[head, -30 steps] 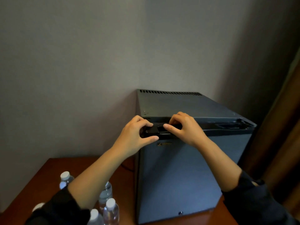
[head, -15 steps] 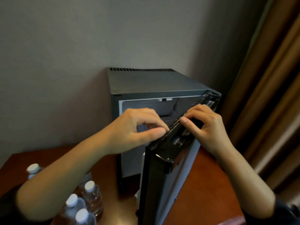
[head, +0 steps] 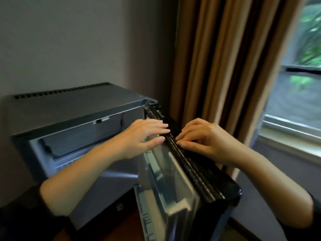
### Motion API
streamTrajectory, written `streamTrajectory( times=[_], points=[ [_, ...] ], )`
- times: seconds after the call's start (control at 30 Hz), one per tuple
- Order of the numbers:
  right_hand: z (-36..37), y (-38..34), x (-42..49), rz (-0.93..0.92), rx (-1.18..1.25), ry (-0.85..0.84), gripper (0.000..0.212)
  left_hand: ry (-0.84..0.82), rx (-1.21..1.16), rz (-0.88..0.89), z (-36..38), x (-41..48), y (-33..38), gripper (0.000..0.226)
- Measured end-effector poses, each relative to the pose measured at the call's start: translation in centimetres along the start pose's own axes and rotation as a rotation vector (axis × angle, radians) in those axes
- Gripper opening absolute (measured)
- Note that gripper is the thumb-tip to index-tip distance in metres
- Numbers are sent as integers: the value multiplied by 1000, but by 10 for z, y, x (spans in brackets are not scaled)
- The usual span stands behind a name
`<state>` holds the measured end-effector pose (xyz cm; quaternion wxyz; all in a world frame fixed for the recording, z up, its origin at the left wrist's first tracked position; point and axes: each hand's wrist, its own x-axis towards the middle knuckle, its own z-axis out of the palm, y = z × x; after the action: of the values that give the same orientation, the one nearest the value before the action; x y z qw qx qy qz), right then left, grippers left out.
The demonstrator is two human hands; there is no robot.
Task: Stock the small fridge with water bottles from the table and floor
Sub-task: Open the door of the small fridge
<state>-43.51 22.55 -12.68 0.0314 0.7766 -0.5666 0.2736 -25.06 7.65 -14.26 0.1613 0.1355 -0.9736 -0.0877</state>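
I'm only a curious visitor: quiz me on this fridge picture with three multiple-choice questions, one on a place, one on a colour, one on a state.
1. Where do the left hand and the right hand rest?
A. on the wall
B. on the top edge of the fridge door
C. on the window sill

2. What colour is the curtain?
A. white
B. tan-brown
C. bright blue

3. How is the fridge door?
A. shut
B. lying on the floor
C. swung open

Answers: 1 B, fingers of both lie on its black top edge; 2 B, its folds are tan-brown; 3 C, it stands out from the fridge, inner face showing.
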Motion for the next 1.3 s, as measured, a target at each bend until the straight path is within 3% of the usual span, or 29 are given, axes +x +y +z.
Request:
streamTrajectory(
  times=[0.13, 0.33, 0.73, 0.9, 1.13, 1.3],
  points=[
    [-29, 17, -22, 159, -114, -96, 32, -44, 48, 72, 9, 32, 14, 62],
    [-56, 44, -33, 366, -348, -196, 43, -95, 137, 98, 17, 86, 33, 53],
    [-40, 132, -7, 634, -411, -7, 58, -75, 103, -14, 42, 173, 40, 58],
    [-32, 154, 14, 686, -543, -58, 61, -160, 173, -45, 34, 199, 36, 52],
    [-30, 174, 35, 723, -605, -104, 57, -144, 201, -40, 45, 197, 19, 51],
    [-17, 167, 42, 560, -552, 115, 47, -64, 57, -59, 17, 172, 1, 50]
  ],
)
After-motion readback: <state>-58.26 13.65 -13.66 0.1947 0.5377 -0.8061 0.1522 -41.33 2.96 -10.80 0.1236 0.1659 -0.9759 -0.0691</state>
